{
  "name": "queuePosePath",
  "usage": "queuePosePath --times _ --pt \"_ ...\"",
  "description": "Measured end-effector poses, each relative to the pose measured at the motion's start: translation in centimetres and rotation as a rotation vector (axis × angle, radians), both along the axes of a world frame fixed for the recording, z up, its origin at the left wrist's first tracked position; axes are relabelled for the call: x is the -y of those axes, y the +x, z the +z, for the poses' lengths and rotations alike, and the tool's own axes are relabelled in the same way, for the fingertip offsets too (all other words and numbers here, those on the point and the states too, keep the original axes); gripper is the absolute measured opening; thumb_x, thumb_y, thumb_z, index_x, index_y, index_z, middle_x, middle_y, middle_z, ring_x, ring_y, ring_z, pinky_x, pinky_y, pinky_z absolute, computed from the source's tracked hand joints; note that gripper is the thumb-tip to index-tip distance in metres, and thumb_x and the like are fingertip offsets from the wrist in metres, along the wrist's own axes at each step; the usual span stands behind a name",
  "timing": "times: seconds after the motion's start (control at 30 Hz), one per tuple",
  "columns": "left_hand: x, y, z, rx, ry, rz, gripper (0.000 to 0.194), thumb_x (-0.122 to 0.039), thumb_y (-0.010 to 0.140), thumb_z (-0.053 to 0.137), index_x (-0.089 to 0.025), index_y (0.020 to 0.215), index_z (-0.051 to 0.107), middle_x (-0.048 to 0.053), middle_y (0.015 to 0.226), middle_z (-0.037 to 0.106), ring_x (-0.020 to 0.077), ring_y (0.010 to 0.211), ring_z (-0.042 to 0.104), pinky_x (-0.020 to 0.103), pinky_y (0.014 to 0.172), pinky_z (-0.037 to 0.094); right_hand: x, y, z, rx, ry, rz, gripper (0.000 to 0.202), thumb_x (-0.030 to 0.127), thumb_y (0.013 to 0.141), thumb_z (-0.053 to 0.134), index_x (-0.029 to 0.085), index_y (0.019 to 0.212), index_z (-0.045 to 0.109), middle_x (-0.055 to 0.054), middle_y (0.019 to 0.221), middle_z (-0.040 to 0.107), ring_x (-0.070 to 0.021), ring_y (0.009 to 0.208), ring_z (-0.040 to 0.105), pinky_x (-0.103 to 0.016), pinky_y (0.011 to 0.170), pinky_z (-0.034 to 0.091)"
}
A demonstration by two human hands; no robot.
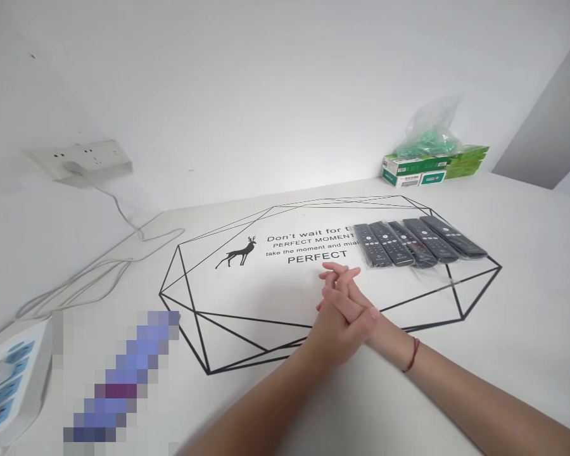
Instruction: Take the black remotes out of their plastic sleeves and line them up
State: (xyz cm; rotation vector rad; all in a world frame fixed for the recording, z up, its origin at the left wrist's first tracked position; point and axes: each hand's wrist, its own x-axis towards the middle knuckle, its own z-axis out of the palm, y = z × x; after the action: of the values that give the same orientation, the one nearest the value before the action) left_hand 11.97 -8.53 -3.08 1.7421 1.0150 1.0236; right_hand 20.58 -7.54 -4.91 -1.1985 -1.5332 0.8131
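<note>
My left hand (331,328) and my right hand (363,309) are clasped together above the white tabletop, fingers interlaced. No object shows between them. A thin red cord circles my right wrist. Beyond and to the right of my hands lies a row of several black remote controls (422,242), side by side and apart from my fingers. They are wrapped in clear plastic. The tabletop (247,294) carries a black geometric outline, a printed deer and lettering, and my hands cover part of this print.
Green and white boxes (415,166) stand at the back right, with a clear bag (432,130) of green material on top. At left are a wall socket (92,161), loose white cables (83,285) and a power strip (33,373). A pixelated bluish patch (133,364) hides something.
</note>
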Motion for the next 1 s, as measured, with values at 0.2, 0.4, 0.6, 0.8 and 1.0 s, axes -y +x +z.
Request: queuePosePath --times 0.2,0.4,0.6,0.8,1.0 --pt "-0.8 0.1 -0.1 -0.072 0.007 0.032 0.064 -0.027 0.085 0.050 -0.017 0.144 0.029 0.016 0.143 0.038 0.0301 0.134 0.032 0.047 0.111 0.027 -0.7 1.6 2.4 -0.025 -0.187 0.087 0.035 0.051 0.090 0.040 0.023 0.108 0.050 0.000 0.076 0.059 -0.0185 0.068 0.059 -0.032 0.062 0.049" --pt "-1.6 0.1 -0.8 0.030 -0.086 0.108 0.068 -0.034 0.082 0.057 -0.023 0.143 0.028 0.016 0.140 0.038 0.0274 0.122 0.045 0.040 0.091 0.047 -1.8 3.0 2.1 0.200 -0.064 -0.050 0.036 0.032 0.093 0.035 0.024 0.127 0.042 -0.006 0.101 0.064 -0.0180 0.076 0.063 -0.032 0.068 0.049" --pt "-3.3 -0.7 -1.1 0.001 -0.173 0.285 0.048 -0.031 0.084 0.052 -0.020 0.130 0.044 0.014 0.132 0.044 0.0216 0.109 0.052 0.035 0.084 0.049 -4.1 6.0 0.9 0.811 0.105 -0.506 0.041 0.025 0.084 0.047 0.010 0.121 0.053 -0.020 0.120 0.058 -0.0345 0.116 0.047 -0.047 0.097 0.035" --pt "-3.9 -0.9 -1.2 0.001 -0.188 0.302 0.041 -0.025 0.081 0.052 -0.018 0.121 0.051 0.013 0.126 0.049 0.0199 0.104 0.055 0.032 0.080 0.050 -4.5 6.4 0.4 0.937 0.030 -0.503 0.024 0.028 0.083 0.052 0.012 0.097 0.064 -0.020 0.115 0.060 -0.0352 0.114 0.047 -0.052 0.102 0.026" --pt "-3.7 -0.8 -1.1 -0.063 -0.148 0.267 0.031 -0.021 0.081 0.049 -0.019 0.111 0.057 0.010 0.124 0.054 0.0180 0.101 0.056 0.031 0.082 0.049 -4.3 5.8 0.7 0.885 0.060 -0.408 0.019 0.009 0.077 0.048 0.014 0.085 0.065 -0.014 0.100 0.063 -0.0284 0.097 0.053 -0.037 0.089 0.038"
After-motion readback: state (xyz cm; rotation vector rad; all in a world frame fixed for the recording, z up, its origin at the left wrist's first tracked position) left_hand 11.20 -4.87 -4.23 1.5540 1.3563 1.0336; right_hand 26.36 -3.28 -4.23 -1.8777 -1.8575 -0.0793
